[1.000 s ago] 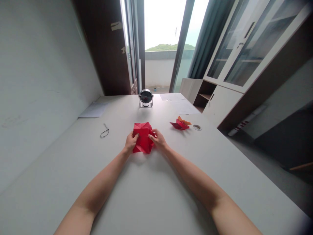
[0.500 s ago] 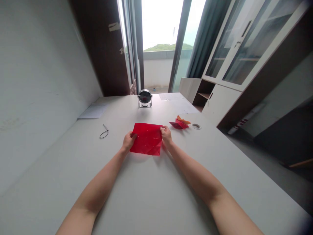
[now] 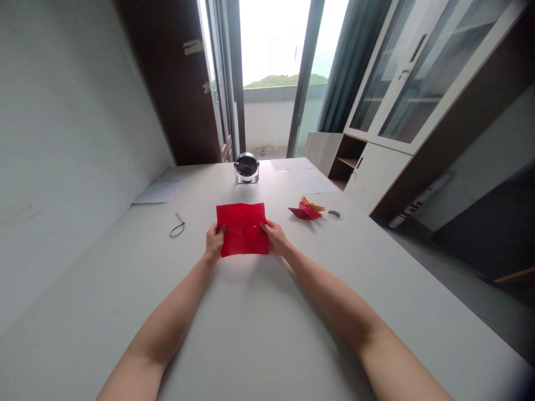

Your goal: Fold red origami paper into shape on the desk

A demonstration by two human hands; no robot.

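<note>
A red sheet of paper, marked with creases and small bright specks, is held up above the white table between my two hands. My left hand pinches its left edge, thumb on the front. On the opposite edge, my right hand grips the paper with its thumb in front too. The fingers behind the sheet are hidden. To the right of my right hand lie folded paper pieces, red with an orange one behind.
A roll of tape lies right of the folded pieces. A round dark device on a metal stand stands at the back. On the left are a looped cord and white papers. More sheets lie back right on the table.
The red paper has shifted left and slightly up and now looks flatter and more level. My right hand has moved left and a little lower along its edge.
</note>
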